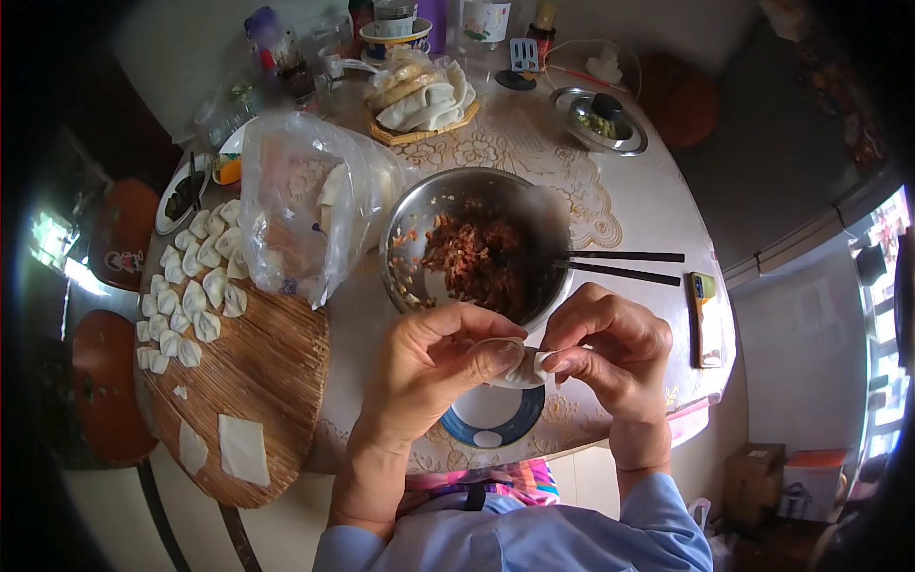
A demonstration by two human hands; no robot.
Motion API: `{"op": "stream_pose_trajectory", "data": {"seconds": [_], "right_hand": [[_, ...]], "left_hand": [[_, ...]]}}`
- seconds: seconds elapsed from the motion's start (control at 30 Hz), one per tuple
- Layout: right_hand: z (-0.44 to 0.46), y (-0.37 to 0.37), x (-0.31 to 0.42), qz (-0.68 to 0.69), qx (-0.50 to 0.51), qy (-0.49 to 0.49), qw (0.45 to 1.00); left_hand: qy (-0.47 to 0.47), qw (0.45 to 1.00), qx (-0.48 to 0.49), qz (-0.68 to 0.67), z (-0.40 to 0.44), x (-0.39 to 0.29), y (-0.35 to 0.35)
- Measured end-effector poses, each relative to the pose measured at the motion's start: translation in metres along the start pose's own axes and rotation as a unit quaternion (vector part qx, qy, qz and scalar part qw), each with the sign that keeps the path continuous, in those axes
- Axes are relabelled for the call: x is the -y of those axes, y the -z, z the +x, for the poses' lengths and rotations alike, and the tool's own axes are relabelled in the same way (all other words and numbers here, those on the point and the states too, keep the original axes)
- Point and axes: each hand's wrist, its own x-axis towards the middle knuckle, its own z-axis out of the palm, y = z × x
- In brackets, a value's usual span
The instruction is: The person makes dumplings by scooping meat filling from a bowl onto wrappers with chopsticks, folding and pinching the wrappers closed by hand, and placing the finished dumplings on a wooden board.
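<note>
A folded, pale dumpling (522, 370) is held between both hands above a blue-rimmed plate (457, 426). My left hand (448, 355) pinches its left side between thumb and fingers. At its right end, my right hand (610, 355) grips the dough with thumb and fingertips. Just beyond the hands stands a metal bowl (393, 255) of reddish minced filling (467, 253), with dark chopsticks (629, 267) resting over its right rim. To the left, a round wooden board (276, 353) carries several finished dumplings (195, 297) and two flat wrappers (244, 448).
A clear plastic bag (295, 210) with wrappers lies behind the board. Farther back is a woven tray (419, 132) with more wrapped dough. A metal dish (629, 143) of green bits sits at the back right. A wooden-handled tool (705, 319) lies near the right edge.
</note>
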Motion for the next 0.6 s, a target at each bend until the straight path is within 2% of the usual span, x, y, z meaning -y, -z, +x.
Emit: {"op": "stream_pose_trajectory", "data": {"seconds": [0.2,0.47,0.6], "right_hand": [[0.0052,-0.0024,0.0012,-0.201,0.022,0.084,0.976],[0.0044,-0.0045,-0.0052,-0.24,-0.003,0.105,0.965],[0.0064,-0.0055,-0.0037,-0.238,0.001,0.109,0.965]], "left_hand": [[-0.045,0.993,-0.01,0.111,0.0,0.0025,-0.0024],[-0.102,0.986,0.035,0.131,-0.0006,-0.0035,-0.0011],[-0.135,0.982,0.007,0.132,0.0018,0.0019,-0.0023]]}}
